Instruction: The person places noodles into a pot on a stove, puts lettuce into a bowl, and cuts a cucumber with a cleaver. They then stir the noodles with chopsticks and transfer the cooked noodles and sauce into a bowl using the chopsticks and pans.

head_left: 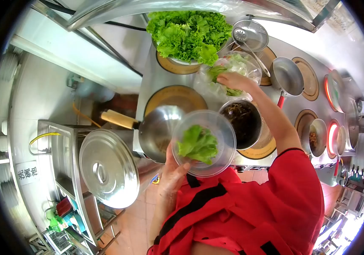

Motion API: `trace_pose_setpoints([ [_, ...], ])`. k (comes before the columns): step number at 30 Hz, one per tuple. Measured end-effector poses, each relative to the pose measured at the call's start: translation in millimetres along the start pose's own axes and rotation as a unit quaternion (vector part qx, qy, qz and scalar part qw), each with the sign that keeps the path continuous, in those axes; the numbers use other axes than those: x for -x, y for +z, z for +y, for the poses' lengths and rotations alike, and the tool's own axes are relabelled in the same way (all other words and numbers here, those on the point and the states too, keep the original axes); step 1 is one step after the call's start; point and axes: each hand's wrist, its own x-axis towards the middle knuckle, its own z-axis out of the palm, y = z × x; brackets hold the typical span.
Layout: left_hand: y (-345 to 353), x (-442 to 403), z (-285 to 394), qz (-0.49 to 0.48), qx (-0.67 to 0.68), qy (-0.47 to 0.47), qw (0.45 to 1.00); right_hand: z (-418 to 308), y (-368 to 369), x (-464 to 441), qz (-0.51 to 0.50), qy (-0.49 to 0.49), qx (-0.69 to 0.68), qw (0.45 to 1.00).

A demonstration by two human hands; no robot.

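clear round bowl (224,142), open upward

Lettuce leaf (198,143) is super bright green, matching the lettuce heap (190,36). Shirt (271,195) is red with black bands, burner plates (175,97) are kinda tan with dark rings, and the saucepan handle (281,100) is red.

The right arm (275,117) is slanting forward and leftward from a short red sleeve (294,170), its forearm lying bare. The right hand (235,80) is showing its back, fingers pointing left and curling downward; the tips are not showing clearly. The left forearm (161,210) is pointing forward beside the torso (250,199). The left hand (172,175) is holding, thumb lying uppermost, other fingers largely hiding from view.
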Motion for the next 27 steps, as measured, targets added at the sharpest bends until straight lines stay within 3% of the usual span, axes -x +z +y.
trace_pose_setpoints([
  [2,-1,0,0,0.005,0.000,-0.001,1.000,-3,-3,-2,0.074,0.016,-0.005,0.997],
  [5,-2,-2,-1,-0.004,-0.004,0.008,1.000,-19,1,-8,0.198,-0.077,0.051,0.976],
  [8,-2,-2,-3,-0.003,0.003,0.002,1.000,-33,1,-32,0.009,-0.028,0.046,0.999],
  [10,-1,-3,-6,-0.010,-0.004,0.006,1.000,-23,32,-28,0.151,-0.076,0.081,0.982],
  [12,0,-4,-5,-0.018,-0.001,0.011,1.000,-21,39,-31,0.185,-0.094,0.088,0.974],
  [14,2,-1,-6,-0.024,0.018,0.015,0.999,-24,25,-40,0.107,-0.084,0.069,0.988],
  [17,-1,2,-6,-0.020,0.029,0.016,0.999,-38,-5,-43,0.030,0.075,-0.018,0.997],
  [20,-1,3,-2,-0.034,0.025,0.024,0.999,-26,-27,-37,0.033,-0.022,0.109,0.993],
  [27,1,2,-5,-0.042,0.016,0.027,0.999,-17,-77,8,0.148,-0.034,-0.188,0.970],
])
